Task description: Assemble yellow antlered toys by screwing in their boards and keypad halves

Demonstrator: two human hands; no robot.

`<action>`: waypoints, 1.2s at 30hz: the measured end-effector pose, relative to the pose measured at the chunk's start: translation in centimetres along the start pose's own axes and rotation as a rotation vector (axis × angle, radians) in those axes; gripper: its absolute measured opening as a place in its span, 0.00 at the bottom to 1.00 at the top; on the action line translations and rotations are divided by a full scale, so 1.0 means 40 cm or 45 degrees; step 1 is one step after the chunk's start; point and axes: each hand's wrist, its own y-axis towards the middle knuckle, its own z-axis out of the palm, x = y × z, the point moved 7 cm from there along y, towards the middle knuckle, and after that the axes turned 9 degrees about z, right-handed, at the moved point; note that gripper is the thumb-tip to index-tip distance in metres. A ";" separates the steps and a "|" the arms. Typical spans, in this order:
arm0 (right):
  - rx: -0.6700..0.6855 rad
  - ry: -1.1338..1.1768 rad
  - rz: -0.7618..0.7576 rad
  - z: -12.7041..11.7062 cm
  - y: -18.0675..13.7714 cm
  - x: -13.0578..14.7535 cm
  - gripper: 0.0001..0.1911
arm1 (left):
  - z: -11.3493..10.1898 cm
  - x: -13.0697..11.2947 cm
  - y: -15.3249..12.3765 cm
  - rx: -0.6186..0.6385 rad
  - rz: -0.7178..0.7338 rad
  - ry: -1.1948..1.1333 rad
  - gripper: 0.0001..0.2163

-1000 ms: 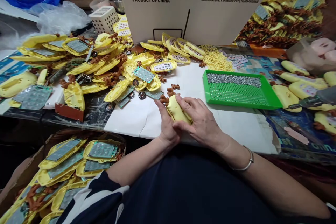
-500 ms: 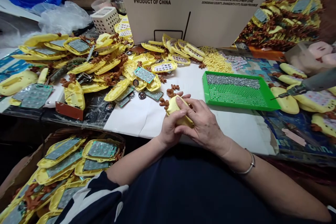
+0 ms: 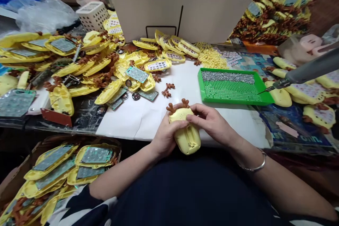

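Far out to the left of the hands, a heap of yellow shell halves (image 3: 66,63) with grey keypad sheets and brown antler pieces mixed in. Below and left of the left hand, under the table edge, a cardboard box (image 3: 16,180) stacked with more yellow shells fitted with keypads. Just left and ahead of the hands, a loose brown antler piece (image 3: 167,90) on the white table sheet (image 3: 132,120).

Left hand (image 3: 165,136) curled around the left side of a yellow toy phone body (image 3: 186,132), thumb across its upper face, palm under it. Toy held over the near table edge, back side up, brown antlers pointing away from the body. Right hand (image 3: 212,122) touching the toy from the right, fingertips pinched together against its upper right edge; thumb hidden behind the fingers. Silver bangle (image 3: 255,165) on the right wrist.

Ahead and right of the right hand, a green tray (image 3: 265,93) holding a band of small silver screws. Further right, an electric screwdriver (image 3: 304,72) hanging with its tip over the tray's right rim, above more yellow toys (image 3: 280,97).
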 end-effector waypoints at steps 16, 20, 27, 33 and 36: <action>0.041 0.183 0.142 0.002 -0.099 -0.061 0.15 | 0.007 -0.002 -0.095 0.425 -0.135 0.497 0.11; -0.027 0.128 0.043 -0.016 -0.106 -0.040 0.10 | 0.008 -0.016 -0.097 0.432 -0.019 0.675 0.12; 0.145 0.310 0.190 -0.007 -0.110 -0.050 0.09 | 0.016 -0.047 -0.114 0.546 0.186 1.072 0.10; 0.022 0.375 0.135 -0.011 -0.109 -0.073 0.09 | 0.031 -0.065 -0.115 0.511 0.339 1.308 0.07; 0.111 0.404 0.156 0.006 -0.101 -0.076 0.10 | 0.009 -0.042 -0.103 0.436 0.162 1.136 0.08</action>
